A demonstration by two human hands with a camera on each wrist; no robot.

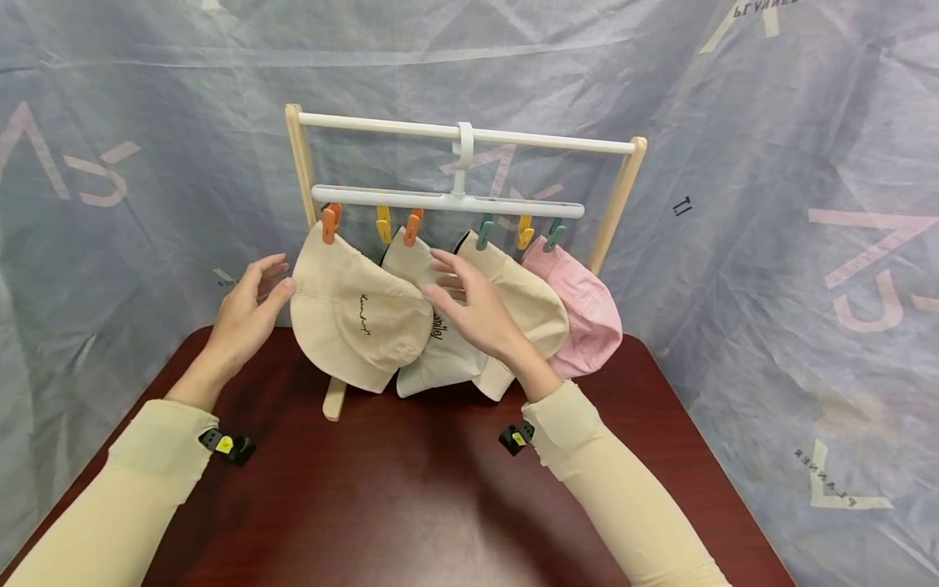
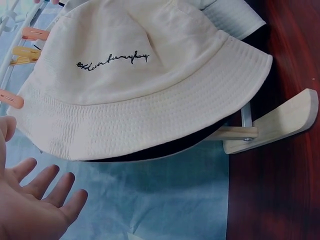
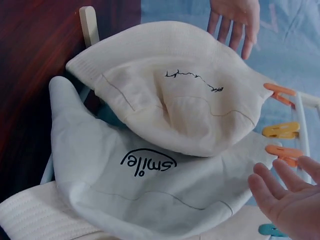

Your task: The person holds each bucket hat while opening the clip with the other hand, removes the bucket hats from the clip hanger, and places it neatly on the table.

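While a cream script-embroidered bucket hat point(image 1: 341, 297) hangs at the left of a white hanger point(image 1: 381, 197), the left hand point(image 1: 245, 314) sits just beside its brim, fingers loosely spread, holding nothing; the right hand point(image 1: 480, 314), equally relaxed and empty, is near the pale "smile" bucket hat point(image 1: 443, 368). Rightward hang another cream hat point(image 1: 539, 314) and a pink hat point(image 1: 587, 306).

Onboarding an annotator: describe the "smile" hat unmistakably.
On the dark red table stands a rack with a white hanger on its top bar. Clipped below the hanger, second of four from the left in the head view, is the pale grey hat, partly behind the leftmost cream hat. Its black "smile" lettering and greyer cloth set it apart from the cream hats either side.
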